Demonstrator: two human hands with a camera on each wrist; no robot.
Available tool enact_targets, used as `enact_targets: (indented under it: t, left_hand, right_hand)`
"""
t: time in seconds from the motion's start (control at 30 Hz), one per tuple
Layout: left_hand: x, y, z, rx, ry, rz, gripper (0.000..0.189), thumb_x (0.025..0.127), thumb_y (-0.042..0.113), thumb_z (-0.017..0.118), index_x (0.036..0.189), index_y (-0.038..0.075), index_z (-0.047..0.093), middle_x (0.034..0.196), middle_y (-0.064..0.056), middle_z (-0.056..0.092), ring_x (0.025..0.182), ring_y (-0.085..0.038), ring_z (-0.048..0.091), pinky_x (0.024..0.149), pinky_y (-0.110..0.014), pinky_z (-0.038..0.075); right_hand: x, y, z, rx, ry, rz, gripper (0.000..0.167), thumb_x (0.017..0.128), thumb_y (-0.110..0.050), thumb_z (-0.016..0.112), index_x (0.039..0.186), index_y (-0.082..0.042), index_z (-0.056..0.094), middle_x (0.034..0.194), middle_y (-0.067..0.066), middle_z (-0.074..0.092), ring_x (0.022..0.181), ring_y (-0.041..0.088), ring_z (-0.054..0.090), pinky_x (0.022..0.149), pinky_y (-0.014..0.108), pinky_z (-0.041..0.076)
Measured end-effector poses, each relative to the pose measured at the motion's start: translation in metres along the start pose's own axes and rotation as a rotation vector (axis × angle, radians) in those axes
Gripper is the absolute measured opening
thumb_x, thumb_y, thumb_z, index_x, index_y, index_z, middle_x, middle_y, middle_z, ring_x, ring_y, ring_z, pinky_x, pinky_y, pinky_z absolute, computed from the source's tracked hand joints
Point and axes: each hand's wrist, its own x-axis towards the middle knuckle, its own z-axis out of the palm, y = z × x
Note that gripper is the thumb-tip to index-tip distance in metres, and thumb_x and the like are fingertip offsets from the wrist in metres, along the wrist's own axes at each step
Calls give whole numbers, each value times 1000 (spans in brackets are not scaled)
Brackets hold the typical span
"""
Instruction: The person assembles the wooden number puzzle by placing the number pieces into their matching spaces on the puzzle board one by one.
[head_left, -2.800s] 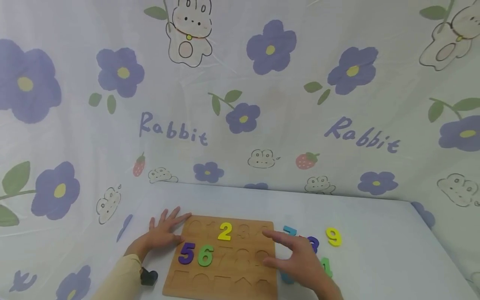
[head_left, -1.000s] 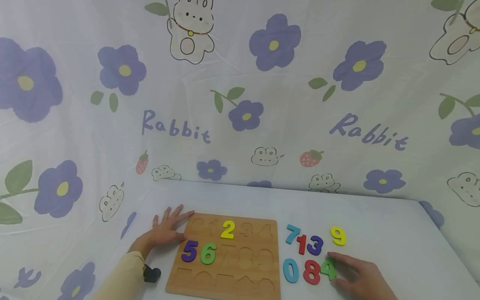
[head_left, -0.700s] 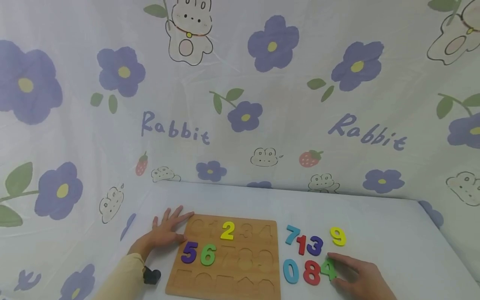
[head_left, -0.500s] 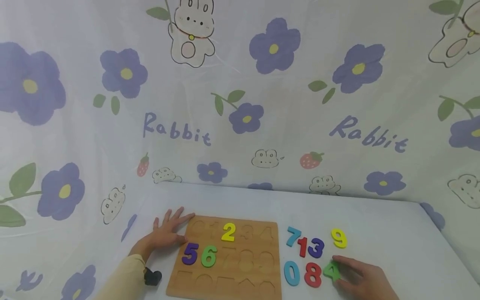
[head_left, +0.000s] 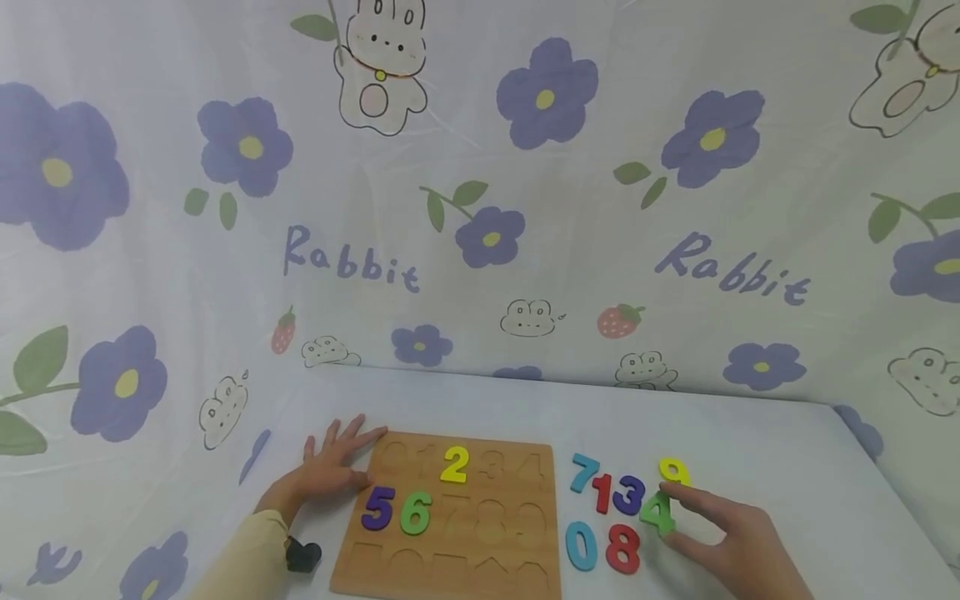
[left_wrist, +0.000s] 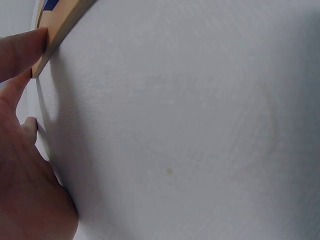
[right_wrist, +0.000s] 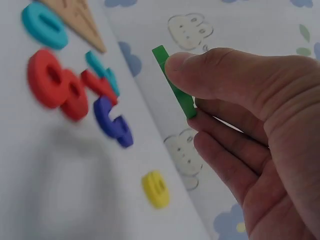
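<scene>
My right hand [head_left: 738, 533] pinches a green number 4 [head_left: 657, 513] between thumb and fingers. In the right wrist view the green 4 [right_wrist: 175, 82] is seen edge-on, raised off the table. My left hand [head_left: 327, 468] lies spread at the left edge of a wooden number board [head_left: 442, 575], its thumb and a finger touching that edge. In the left wrist view my left thumb [left_wrist: 22, 52] meets the side of the board. On the board are a yellow 2 [head_left: 454, 465], a purple 5 [head_left: 378, 508] and a green 6 [head_left: 416, 512], among carved outlines.
Right of the board lie a blue 7 [head_left: 584, 472], a red 1 [head_left: 602, 493], a purple 3 [head_left: 628, 496], a blue 0 [head_left: 581, 546], a red 8 [head_left: 622, 548] and a yellow 9 [head_left: 674, 472]. A patterned curtain [head_left: 585, 208] hangs behind the white table [head_left: 780, 450].
My right hand has gone from above the board to the loose numbers, taken hold of the green 4 and lifted it, now partly covering the 9. The left hand has stayed at the board.
</scene>
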Motion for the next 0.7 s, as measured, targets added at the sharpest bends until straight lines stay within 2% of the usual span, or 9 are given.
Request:
enact_targets:
  t: [0.1, 0.23, 0.47, 0.7]
  left_hand:
    - [0, -1, 0, -3, 7, 7, 84, 88, 28, 75, 167, 32, 47, 184, -20, 12, 166, -58, -10, 122, -83, -19]
    - [-4, 5, -3, -18, 0, 9, 83, 88, 30, 74, 167, 33, 47, 184, -21, 12, 166, -59, -10, 122, -84, -19]
    - [3, -4, 2, 4, 5, -4, 83, 89, 27, 74, 167, 30, 47, 185, -18, 12, 167, -57, -11, 122, -83, -20]
    - [-6, 12, -7, -7, -23, -18, 85, 87, 27, 75, 168, 28, 47, 184, -21, 11, 166, -58, -12, 123, -83, -19]
  right_hand:
    - [4, -16, -2, 9, 53, -85, 62, 89, -36, 92, 145, -17, 73, 140, 9, 77, 132, 42, 71, 104, 65, 60]
    - [11, -37, -2, 50, 109, -179, 58, 89, -30, 92, 143, -19, 74, 136, 7, 79, 128, 38, 74, 102, 62, 62]
    - [30, -68, 2, 99, 157, -281, 57, 90, -26, 92, 143, -17, 74, 138, 6, 78, 131, 35, 73, 104, 59, 62]
    - [50, -87, 19, 134, 151, -326, 58, 89, -23, 92, 144, -18, 73, 140, 4, 77, 133, 34, 72, 106, 59, 60]
